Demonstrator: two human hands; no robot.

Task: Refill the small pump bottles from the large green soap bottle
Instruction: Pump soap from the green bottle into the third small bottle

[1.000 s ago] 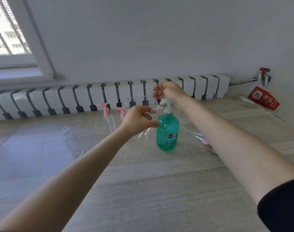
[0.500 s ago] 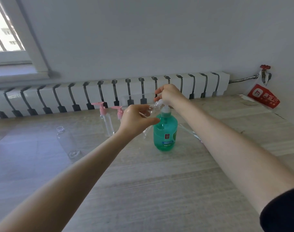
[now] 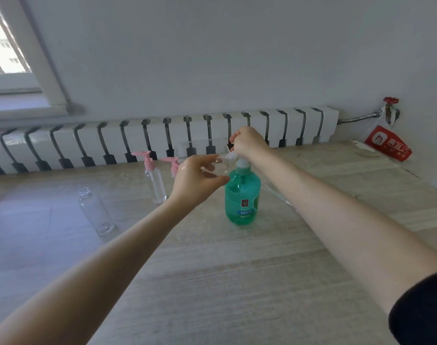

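Observation:
The large green soap bottle [image 3: 241, 195] stands upright mid-table with a white pump on top. My right hand [image 3: 248, 142] sits curled over that pump head. My left hand [image 3: 196, 180] grips a small clear bottle [image 3: 226, 162], tilted with its open neck right under the pump's spout. Behind my left hand stand two small bottles with pink pumps, one in full view [image 3: 154, 179], the other [image 3: 173, 165] mostly hidden. A capless clear bottle [image 3: 95, 212] stands at the left.
Loose pump tubes [image 3: 278, 195] lie on the table right of the green bottle, partly behind my right forearm. A white radiator [image 3: 162, 138] runs along the far table edge. A red bag [image 3: 386, 143] hangs at the far right.
My right hand has come lower onto the green bottle's pump. My left hand has kept the small bottle's neck at the spout. The view has shifted slightly.

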